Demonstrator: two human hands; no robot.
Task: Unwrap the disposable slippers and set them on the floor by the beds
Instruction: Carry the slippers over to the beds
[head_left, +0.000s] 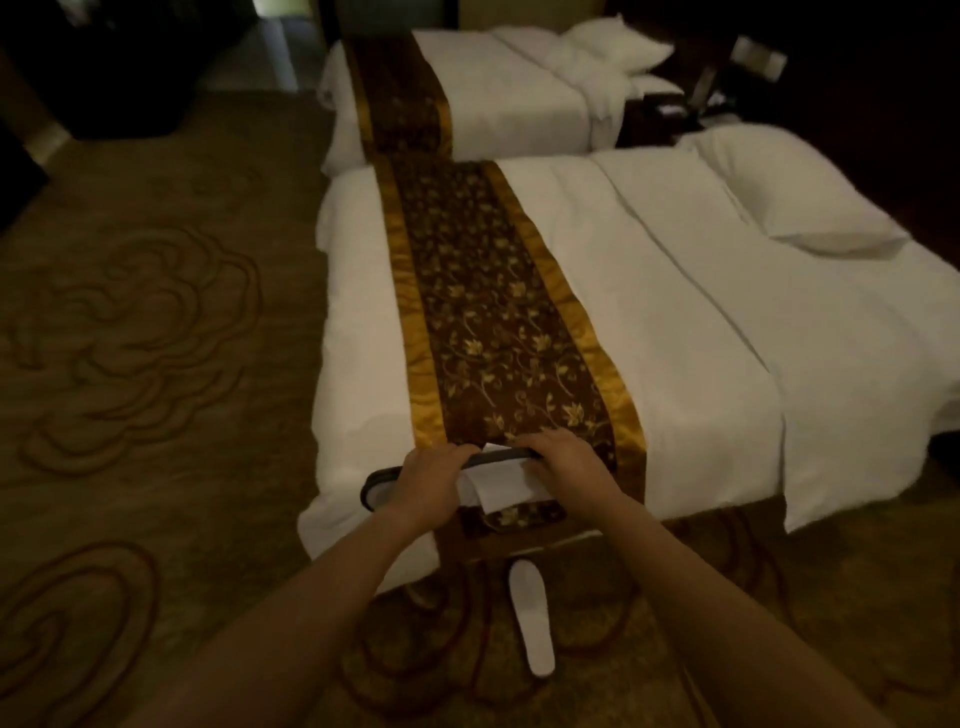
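Both my hands work at the near corner of the closer bed (597, 291). My left hand (428, 480) grips a slipper (382, 486) with a dark rim and a white upper, lying on the bed edge. My right hand (566, 460) holds the far end of the same dark rim, over a white paper band (501, 486) that sticks out between my hands. A single white slipper (532, 618) lies flat on the carpet just below, toe toward the bed.
A brown and gold runner (493, 312) crosses both beds. The second bed (498, 88) stands behind, with a dark nightstand (670, 114) between the bed heads. Patterned carpet (145, 338) spreads to the left; dark furniture lines the far left wall.
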